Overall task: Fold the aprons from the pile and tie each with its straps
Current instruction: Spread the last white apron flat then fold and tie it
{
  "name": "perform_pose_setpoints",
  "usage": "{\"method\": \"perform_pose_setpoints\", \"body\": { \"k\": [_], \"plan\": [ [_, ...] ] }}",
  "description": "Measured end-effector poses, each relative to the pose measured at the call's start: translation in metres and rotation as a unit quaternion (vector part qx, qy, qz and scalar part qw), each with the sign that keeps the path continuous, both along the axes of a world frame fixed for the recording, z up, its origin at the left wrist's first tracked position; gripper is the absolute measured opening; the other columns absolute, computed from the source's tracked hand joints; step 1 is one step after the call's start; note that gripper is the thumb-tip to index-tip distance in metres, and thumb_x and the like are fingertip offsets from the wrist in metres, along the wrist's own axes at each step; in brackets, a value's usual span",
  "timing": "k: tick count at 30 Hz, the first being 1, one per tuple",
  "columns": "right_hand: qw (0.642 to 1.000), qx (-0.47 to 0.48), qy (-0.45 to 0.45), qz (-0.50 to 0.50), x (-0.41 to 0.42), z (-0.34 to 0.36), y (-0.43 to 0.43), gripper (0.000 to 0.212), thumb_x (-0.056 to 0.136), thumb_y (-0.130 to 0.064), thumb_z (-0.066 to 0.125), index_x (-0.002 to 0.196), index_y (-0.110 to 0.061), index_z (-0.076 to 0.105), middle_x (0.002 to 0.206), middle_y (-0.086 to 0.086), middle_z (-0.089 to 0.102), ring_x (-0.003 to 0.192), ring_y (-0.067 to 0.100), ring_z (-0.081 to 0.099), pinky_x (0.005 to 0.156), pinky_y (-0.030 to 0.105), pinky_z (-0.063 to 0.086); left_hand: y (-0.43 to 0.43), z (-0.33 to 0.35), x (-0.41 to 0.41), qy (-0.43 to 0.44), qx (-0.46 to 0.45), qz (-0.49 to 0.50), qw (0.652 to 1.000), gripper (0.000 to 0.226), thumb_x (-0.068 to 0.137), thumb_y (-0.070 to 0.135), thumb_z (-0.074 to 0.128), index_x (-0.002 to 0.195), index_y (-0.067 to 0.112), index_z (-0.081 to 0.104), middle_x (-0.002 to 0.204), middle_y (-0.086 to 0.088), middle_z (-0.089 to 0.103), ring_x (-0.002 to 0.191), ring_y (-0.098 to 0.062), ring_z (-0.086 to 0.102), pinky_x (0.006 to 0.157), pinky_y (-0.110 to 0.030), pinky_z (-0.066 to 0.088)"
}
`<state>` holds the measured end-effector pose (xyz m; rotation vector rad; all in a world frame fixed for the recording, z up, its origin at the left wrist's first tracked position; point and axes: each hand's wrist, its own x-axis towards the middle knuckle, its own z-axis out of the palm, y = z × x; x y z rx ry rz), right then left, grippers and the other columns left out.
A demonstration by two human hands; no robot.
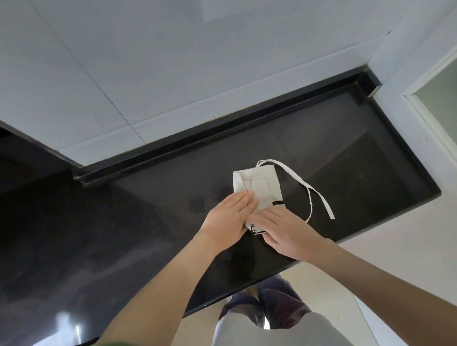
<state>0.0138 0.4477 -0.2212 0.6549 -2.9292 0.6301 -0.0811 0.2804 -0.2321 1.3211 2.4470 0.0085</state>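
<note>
A beige apron (264, 187) lies folded into a small rectangle on the black counter (141, 227). Its long strap (308, 188) trails loose to the right and curls back toward the front edge. My left hand (229, 219) rests flat on the apron's near left part, fingers extended. My right hand (284, 230) lies flat on the near right corner, fingers together and pointing left. Both palms press down on the cloth and hide its near edge. Neither hand grips anything.
A white tiled wall (178, 63) rises behind the counter, with a raised black lip (216, 133) along its foot. The counter ends at the right beside a white door frame (445, 103). The front edge (265, 281) runs close to my body. No pile of aprons is in view.
</note>
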Motion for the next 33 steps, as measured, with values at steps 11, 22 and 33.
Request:
{"method": "perform_pose_setpoints", "body": {
  "k": [11, 22, 33],
  "plan": [
    [0.946, -0.132, -0.247, -0.166, -0.011, 0.013, 0.004, 0.029, 0.098, -0.018, 0.054, 0.126, -0.014, 0.062, 0.124, 0.002, 0.064, 0.113, 0.018, 0.06, 0.095, 0.017, 0.039, -0.003, 0.013, -0.001, -0.324, 0.321, 0.273, 0.847, 0.064, 0.08, -0.004, 0.061, 0.137, 0.017, 0.04, 0.134, 0.001, 0.048, 0.118, -0.012, 0.052, 0.099, -0.022, 0.044],
    [0.906, -0.163, -0.353, -0.167, -0.024, 0.012, 0.018, 0.028, 0.097, -0.011, 0.053, 0.122, -0.014, 0.065, 0.119, 0.0, 0.066, 0.109, 0.014, 0.059, 0.083, 0.002, 0.035, 0.006, 0.004, -0.022, -0.062, 0.216, 0.132, 0.966, 0.039, 0.1, 0.025, 0.036, 0.129, 0.004, 0.054, 0.138, -0.009, 0.049, 0.12, -0.024, 0.053, 0.095, -0.031, 0.047],
    [0.983, -0.036, -0.168, -0.061, -0.016, 0.004, 0.043, 0.034, 0.094, -0.012, 0.04, 0.095, -0.032, 0.067, 0.108, -0.017, 0.065, 0.117, 0.004, 0.044, 0.099, 0.028, 0.021, -0.004, 0.001, -0.041, 0.026, 0.273, 0.039, 0.961, 0.052, 0.088, 0.041, 0.061, 0.131, 0.013, 0.054, 0.135, -0.006, 0.053, 0.126, -0.021, 0.042, 0.105, -0.042, 0.038]
  ]
}}
